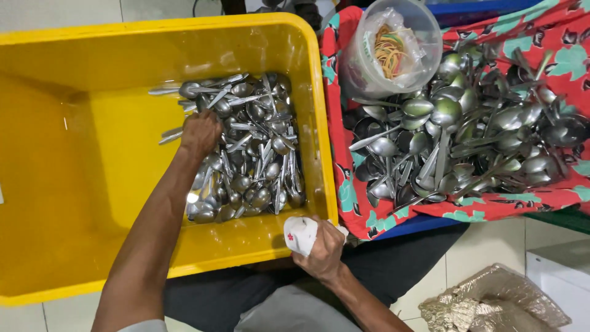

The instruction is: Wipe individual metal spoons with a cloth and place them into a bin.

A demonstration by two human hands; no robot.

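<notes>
Reaching into yellow crate, left hand closed among piled spoons, right hand clamped on white cloth, more spoons on red floral cloth.

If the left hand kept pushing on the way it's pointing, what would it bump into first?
The left hand already reaches down into the heap of spoons in the yellow crate. Going straight on, it would likely meet the spoons at the far end of the heap first, though depth is hard to judge.

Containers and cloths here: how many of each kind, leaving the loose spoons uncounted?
Yellow crate: 1
Clear plastic tub of rubber bands: 1
Red flowered cloth under spoons: 1
White cloth in the right hand: 1
Total: 4
</notes>
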